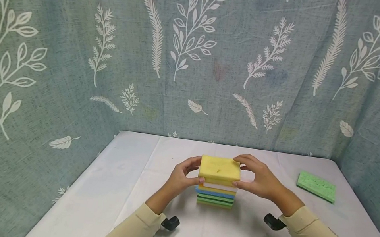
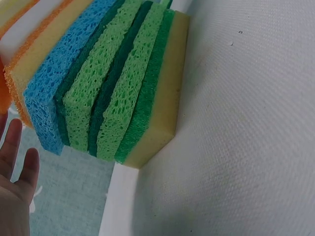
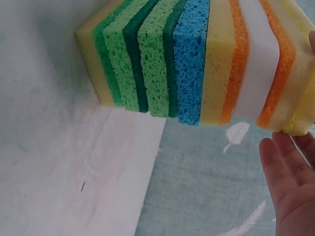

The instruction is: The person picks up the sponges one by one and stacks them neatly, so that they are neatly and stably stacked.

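A yellow sponge [image 1: 220, 169] tops an upright stack of sponges, with both hands at its sides. My left hand [image 1: 182, 175] holds its left side, thumb at the lower front corner and fingers farther back. At the opposite side my right hand [image 1: 258, 176] grips it the same way; its fingertips meet the edge in the right wrist view. Beneath come a white sponge [image 3: 258, 64] between orange layers, a blue sponge [image 1: 214, 193] and green sponges [image 3: 155, 64] with dark green scouring layers. The lowest sponge [image 2: 160, 103], pale yellow with a green layer, lies on the table.
A separate green sponge [image 1: 316, 186] with a dark underside lies flat at the right of the white-covered table [image 1: 124, 182]. Patterned grey-green cloth [image 1: 193, 95] hangs behind and at both sides. Black wrist devices [image 1: 170, 223] are worn below each hand.
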### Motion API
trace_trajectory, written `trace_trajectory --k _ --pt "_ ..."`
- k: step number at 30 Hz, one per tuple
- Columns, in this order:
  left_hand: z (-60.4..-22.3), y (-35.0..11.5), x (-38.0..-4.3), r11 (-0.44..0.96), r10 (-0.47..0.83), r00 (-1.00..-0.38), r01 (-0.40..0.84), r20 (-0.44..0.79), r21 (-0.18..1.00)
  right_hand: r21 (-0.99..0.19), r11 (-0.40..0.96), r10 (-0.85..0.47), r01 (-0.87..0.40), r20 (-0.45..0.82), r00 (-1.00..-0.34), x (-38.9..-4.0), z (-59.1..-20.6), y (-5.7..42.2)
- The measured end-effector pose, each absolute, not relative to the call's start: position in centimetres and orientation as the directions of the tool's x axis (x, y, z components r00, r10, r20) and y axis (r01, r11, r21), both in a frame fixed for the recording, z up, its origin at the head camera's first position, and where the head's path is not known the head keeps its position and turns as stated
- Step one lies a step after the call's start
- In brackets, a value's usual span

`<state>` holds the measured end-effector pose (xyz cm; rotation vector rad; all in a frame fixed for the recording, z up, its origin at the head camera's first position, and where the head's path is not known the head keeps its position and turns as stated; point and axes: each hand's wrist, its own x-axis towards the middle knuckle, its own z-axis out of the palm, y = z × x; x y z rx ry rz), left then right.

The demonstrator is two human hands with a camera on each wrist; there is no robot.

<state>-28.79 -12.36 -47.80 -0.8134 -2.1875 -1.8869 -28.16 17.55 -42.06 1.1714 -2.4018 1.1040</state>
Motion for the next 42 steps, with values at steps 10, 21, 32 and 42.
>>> trace_trajectory --k 10,21,32,42 --pt "-46.0 -12.2 -27.4 0.063 0.334 -0.830 0.493 0.447 0.868 -0.559 0.361 -0.569 -0.746 0.502 -0.651 -28.3 -42.4 17.6" --pt "-45.0 -12.2 -26.6 0.064 0.350 -0.823 0.498 0.448 0.865 -0.573 0.361 -0.572 -0.735 0.486 -0.661 -28.3 -42.6 18.9" --pt "-44.7 -12.3 -26.6 0.030 0.351 -0.809 0.513 0.471 0.858 -0.528 0.487 -0.510 -0.696 0.476 -0.717 -28.0 -44.3 22.8" --pt "-44.4 -12.3 -26.6 0.013 0.347 -0.818 0.493 0.458 0.870 -0.486 0.634 -0.409 -0.601 0.449 -0.795 -29.2 -45.3 28.0"
